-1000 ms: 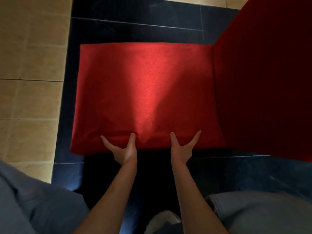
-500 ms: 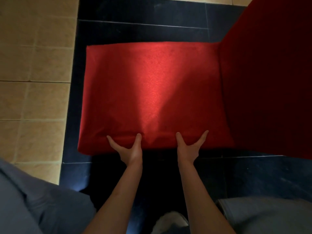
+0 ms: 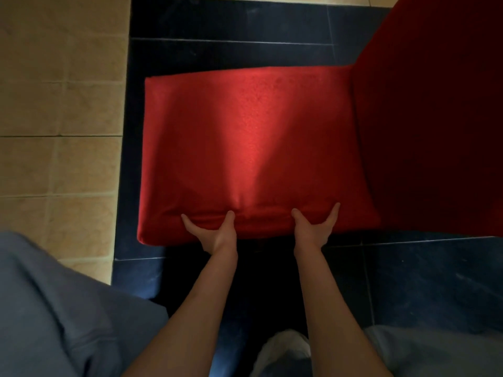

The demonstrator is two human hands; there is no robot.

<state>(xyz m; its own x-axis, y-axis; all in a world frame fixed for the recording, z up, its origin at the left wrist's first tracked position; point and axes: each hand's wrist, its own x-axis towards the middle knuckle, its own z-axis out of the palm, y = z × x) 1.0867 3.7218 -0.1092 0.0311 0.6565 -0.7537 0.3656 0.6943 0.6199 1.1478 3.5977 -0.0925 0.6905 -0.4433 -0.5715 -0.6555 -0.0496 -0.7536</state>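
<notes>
1. Locate the red rectangular folded fabric (image 3: pixel 253 148): flat on the dark glossy floor tiles (image 3: pixel 231 23), long axis running left to right, right end touching a larger dark red cloth panel (image 3: pixel 430 118), left end near the beige floor tiles (image 3: pixel 60 104).
2. Note the left hand (image 3: pixel 216 234) and right hand (image 3: pixel 313 229): side by side on the near long edge, left hand about mid-edge, right hand further right, neither nearer to the fabric than the other.
3. Check the grip: two fingers (image 3: pixel 230 216) of each hand spread on top of the near edge, remaining fingers hidden, apparently tucked under the fold; fabric puckered between the hands.
4. Treat the whole fabric as lying to the far side of the fingers; expect any fold or lift to travel near to far, across the short axis.
5. Watch the unheld near left corner: likely to sag or lag.
</notes>
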